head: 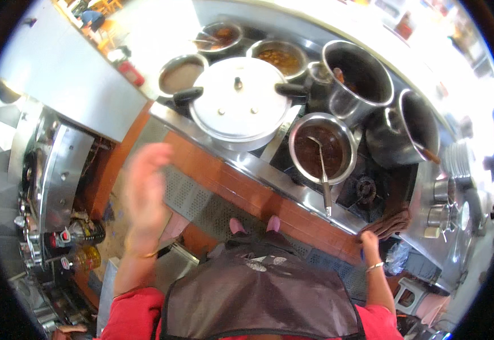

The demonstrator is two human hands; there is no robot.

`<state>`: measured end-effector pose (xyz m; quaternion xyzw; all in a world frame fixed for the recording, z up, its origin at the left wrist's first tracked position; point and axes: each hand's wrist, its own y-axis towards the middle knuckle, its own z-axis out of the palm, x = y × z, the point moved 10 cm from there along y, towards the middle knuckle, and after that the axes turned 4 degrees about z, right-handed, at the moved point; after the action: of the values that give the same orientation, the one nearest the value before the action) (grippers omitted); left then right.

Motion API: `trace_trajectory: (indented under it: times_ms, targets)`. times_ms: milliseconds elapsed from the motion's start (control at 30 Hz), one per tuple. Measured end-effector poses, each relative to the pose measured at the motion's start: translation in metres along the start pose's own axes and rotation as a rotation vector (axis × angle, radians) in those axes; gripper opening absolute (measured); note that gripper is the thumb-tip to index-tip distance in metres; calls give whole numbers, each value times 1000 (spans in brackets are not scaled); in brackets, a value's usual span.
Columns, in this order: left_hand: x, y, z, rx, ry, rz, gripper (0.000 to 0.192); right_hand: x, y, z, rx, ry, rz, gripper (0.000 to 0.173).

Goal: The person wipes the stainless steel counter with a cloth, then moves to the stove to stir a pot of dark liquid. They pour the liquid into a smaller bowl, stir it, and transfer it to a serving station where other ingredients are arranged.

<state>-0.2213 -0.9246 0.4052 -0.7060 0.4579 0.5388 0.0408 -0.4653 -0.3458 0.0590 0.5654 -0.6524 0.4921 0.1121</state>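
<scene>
My left hand point(147, 187), blurred and raised over the floor left of the stove, has nothing visible in it. At the stove's right front corner my right hand point(370, 242) grips a brown cloth point(387, 223). A steel pot of dark brown sauce point(310, 155) sits on the stove front, with a ladle point(326, 187) resting in it, its handle over the rim. To its left stands a large pressure cooker point(238, 102), lid on, with black side handles. A bare gas burner point(365, 190) lies between the sauce pot and the cloth.
Behind stand a pot of pale liquid point(183, 76), a pot of stew point(281, 59), a pot with a utensil point(219, 37) and two tall steel pots point(357, 80). Stacked plates point(459, 159) are at right. Oil bottles point(86, 258) and a steel counter point(56, 178) are at left; a plastic stool point(412, 295) is low right.
</scene>
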Motion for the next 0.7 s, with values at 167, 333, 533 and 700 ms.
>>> trace_trajectory:
  times_ms: [167, 333, 533, 700]
  targets:
    - [216, -214, 146, 416, -533, -1105, 37, 187, -132, 210, 1009, 371, -55, 11]
    - [212, -245, 188, 272, -1221, -1314, 69, 320, -224, 288, 1553, 280, -394, 10]
    - [247, -234, 130, -57, -979, -1551, 92, 333, -231, 316, 1537, 388, -435, 12]
    - [221, -226, 178, 475, -1266, -1578, 85, 333, -259, 347, 1566, 427, -313, 10]
